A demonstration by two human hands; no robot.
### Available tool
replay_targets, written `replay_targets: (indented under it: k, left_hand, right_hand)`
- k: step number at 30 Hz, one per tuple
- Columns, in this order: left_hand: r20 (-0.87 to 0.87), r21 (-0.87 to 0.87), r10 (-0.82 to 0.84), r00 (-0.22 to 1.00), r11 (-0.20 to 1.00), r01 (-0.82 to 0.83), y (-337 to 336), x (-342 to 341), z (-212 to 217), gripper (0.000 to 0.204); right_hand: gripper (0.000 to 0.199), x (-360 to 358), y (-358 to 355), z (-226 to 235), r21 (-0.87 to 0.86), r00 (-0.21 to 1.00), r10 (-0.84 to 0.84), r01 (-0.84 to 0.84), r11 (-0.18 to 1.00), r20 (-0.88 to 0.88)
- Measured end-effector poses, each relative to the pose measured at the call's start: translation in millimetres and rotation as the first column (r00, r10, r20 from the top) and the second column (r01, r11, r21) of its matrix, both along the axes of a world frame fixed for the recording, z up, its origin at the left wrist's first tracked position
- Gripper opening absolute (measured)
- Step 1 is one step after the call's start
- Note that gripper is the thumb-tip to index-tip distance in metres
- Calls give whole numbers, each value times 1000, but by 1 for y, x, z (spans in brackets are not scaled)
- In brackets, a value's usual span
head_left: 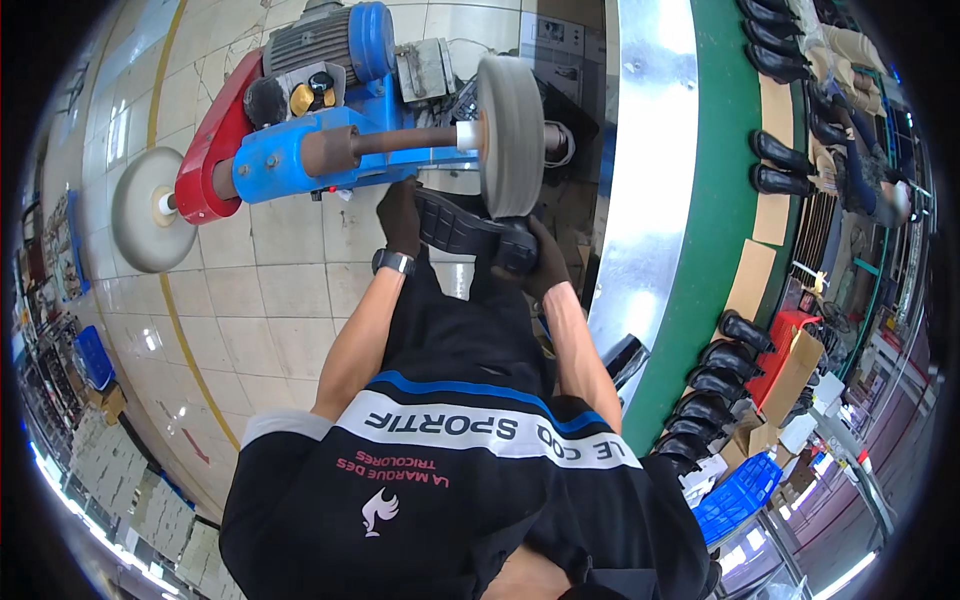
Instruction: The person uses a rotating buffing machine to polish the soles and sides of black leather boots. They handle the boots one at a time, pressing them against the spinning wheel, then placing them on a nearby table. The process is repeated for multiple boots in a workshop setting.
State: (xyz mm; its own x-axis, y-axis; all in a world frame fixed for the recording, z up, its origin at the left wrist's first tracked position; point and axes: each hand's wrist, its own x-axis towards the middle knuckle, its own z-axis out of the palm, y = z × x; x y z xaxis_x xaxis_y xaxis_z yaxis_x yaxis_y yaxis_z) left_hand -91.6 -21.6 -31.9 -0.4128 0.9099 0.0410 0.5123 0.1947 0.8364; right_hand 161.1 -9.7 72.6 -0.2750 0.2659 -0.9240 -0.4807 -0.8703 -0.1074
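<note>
A black shoe point(458, 228) lies crosswise between my two dark-gloved hands, its ridged sole turned up toward me. My left hand point(400, 220), with a watch on the wrist, is closed on the end at the left. Around the heel end my right hand point(549, 262) is closed, its fingers partly hidden behind the shoe. Just above the heel is the lower rim of a grey buffing wheel point(511, 140); the shoe's edge seems to touch it.
The wheel's shaft runs left into a blue and red polishing machine point(290, 155) with a second, pale wheel point(152, 210). At right stands a green bench point(715, 150) with a shiny metal edge point(645, 170). Several black shoes point(715, 385) line it; a person point(880, 190) is beyond.
</note>
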Motion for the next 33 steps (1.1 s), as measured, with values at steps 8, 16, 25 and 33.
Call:
replay_targets:
  k: [8, 16, 25, 33]
  left_hand:
    - [-151, 259, -179, 972, 942, 214, 59, 58, 193, 10]
    - [-540, 140, -741, 400, 389, 911, 95, 115, 221, 12]
    - [-599, 197, -780, -181, -363, 911, 38, 132, 219, 28]
    - [752, -365, 88, 653, 881, 302, -30, 67, 110, 52]
  right_hand:
    - [45, -8, -58, -10, 333, 956, 107, -198, 922, 273]
    - [44, -29, -75, -27, 722, 971, 133, -238, 650, 200]
    - [33, 39, -34, 50, 149, 970, -1, 38, 988, -241]
    - [34, 14, -47, 63, 104, 985, -161, 167, 981, -60]
